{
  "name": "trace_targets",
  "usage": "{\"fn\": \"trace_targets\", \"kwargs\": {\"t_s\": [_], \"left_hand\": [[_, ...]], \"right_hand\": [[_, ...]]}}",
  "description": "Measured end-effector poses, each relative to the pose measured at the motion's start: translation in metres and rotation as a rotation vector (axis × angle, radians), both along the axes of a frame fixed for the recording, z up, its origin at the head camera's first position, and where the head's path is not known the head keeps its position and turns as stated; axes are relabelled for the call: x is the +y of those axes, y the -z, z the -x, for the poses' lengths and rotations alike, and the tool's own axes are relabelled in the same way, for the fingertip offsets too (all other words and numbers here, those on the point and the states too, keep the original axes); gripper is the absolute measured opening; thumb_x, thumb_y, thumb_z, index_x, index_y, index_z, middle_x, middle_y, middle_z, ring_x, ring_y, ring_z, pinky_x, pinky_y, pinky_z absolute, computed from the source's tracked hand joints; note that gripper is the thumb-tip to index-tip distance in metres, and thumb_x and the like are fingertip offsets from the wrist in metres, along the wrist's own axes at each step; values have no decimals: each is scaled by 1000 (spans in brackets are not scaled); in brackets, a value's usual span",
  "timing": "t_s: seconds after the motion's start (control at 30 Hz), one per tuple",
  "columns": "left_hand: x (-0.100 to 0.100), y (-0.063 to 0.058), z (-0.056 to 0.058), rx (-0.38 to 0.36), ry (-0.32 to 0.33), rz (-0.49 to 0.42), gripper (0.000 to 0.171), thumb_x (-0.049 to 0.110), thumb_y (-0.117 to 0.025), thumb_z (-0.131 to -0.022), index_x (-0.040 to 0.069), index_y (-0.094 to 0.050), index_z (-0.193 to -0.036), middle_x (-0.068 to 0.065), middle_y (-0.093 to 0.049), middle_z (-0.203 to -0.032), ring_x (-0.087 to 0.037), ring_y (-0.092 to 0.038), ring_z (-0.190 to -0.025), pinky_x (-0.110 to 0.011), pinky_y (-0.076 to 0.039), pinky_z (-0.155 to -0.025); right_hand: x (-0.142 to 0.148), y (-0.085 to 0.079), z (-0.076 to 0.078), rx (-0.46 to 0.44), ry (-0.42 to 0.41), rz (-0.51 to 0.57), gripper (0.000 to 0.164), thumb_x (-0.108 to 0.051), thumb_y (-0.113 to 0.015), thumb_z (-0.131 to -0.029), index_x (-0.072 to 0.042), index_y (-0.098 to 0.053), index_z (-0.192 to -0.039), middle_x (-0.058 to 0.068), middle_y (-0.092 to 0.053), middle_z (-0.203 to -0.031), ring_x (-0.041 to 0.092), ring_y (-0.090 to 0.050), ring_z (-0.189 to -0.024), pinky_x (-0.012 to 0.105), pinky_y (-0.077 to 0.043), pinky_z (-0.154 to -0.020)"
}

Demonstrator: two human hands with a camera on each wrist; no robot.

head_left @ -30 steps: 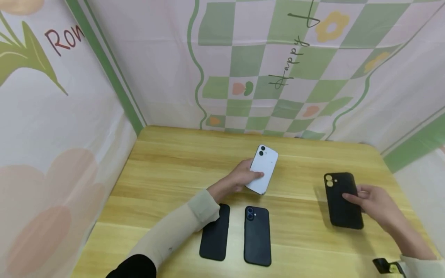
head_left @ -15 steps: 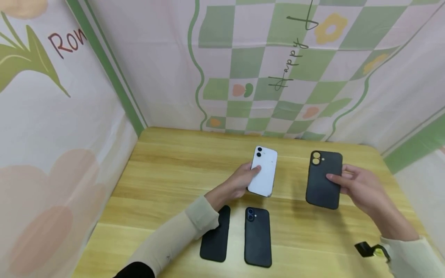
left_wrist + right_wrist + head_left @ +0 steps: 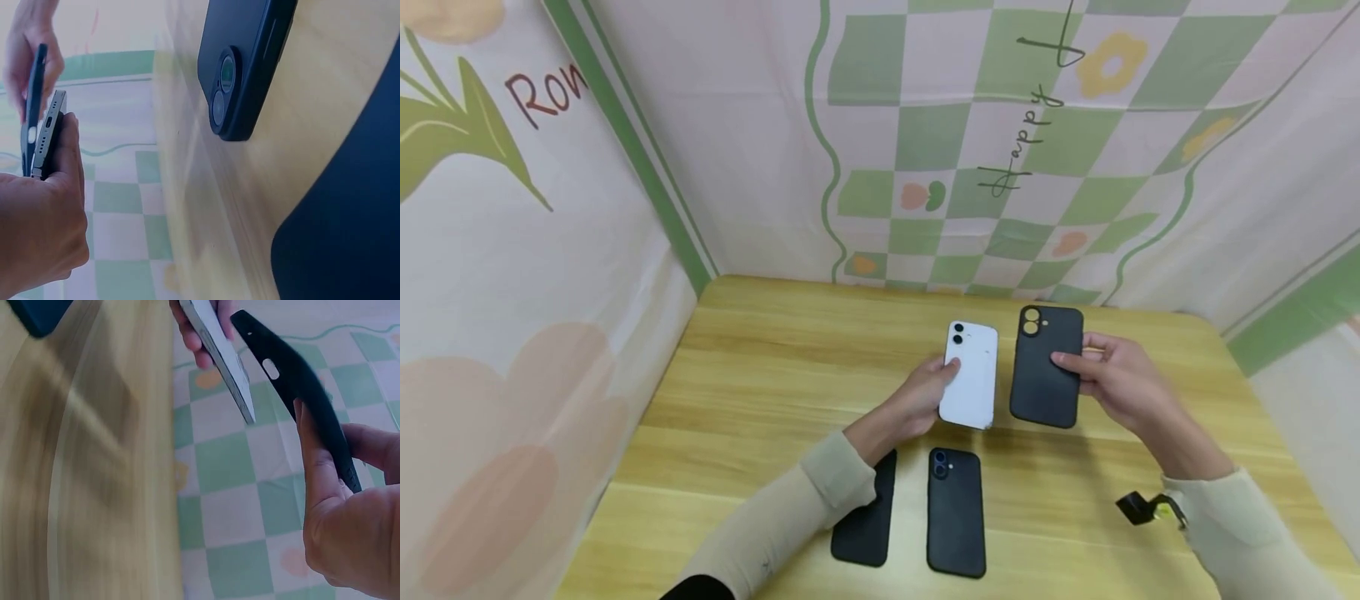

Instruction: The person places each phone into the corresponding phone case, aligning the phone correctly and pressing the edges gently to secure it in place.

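A white smartphone (image 3: 973, 383), its back with two camera lenses facing up, is gripped along its left edge by my left hand (image 3: 917, 396), thumb on the back. Just to its right, my right hand (image 3: 1120, 379) pinches a black phone case (image 3: 1041, 392) by its right edge. The case has an open camera cutout, and bare wood shows through it. A narrow gap separates phone and case in the head view. In the right wrist view the case (image 3: 306, 394) appears edge-on with a side slot, beside the phone (image 3: 219, 350).
On the wooden table (image 3: 760, 350) lies a dark phone (image 3: 956, 517) with blue-rimmed lenses. Left of it is a flat black phone-shaped object (image 3: 863, 525), partly hidden under my left sleeve. A patterned curtain (image 3: 760, 183) hangs behind the table.
My right hand has carried the black case leftward and farther back, up beside the white phone. The left hand has turned the phone slightly more upright and otherwise stays nearly in place.
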State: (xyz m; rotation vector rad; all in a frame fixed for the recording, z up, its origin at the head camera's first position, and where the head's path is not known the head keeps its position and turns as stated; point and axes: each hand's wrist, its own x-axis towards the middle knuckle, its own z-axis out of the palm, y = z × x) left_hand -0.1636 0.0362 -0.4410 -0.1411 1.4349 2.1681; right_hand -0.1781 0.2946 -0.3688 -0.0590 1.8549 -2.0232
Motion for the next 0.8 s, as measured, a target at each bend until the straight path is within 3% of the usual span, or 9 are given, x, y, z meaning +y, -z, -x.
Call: {"fn": "trace_targets", "kwargs": {"t_s": [0.17, 0.43, 0.63, 0.8], "left_hand": [[1, 2, -3, -10, -2, -32, 46, 30, -39, -106, 11, -36, -149, -5, -60, -125, -25, -56, -120, -44, -46, -103], [1, 2, -5, -6, 2, -88, 49, 31, -37, -107, 13, -32, -152, -5, -54, -138, -26, -51, -129, -44, -42, -108], [-1, -1, -7, -3, 25, -140, 46, 34, -33, -107, 13, -38, -148, -5, -55, -139, -25, -49, -131, -44, -40, -109], [0, -1, -7, 14, 28, -177, 50, 45, -27, -107, 21, -36, -150, -4, -47, -147, -26, -42, -137, -45, -35, -112]], "right_hand": [[-16, 1, 5, -14, -28, 16, 19, -1, -64, -93, -1, -60, -112, 8, -73, -101, 19, -72, -90, 32, -58, -78], [-36, 0, 12, -32, -58, -35, 35, -5, -68, -92, 5, -51, -121, 5, -73, -102, 17, -71, -91, 31, -58, -79], [-45, 4, 17, -42, -75, -37, 29, -3, -67, -91, 6, -54, -115, 8, -74, -97, 19, -73, -86, 34, -59, -76], [-52, 9, 18, -50, -71, -49, 26, -3, -67, -91, 5, -54, -113, 8, -74, -95, 19, -73, -85, 34, -59, -76]]}}
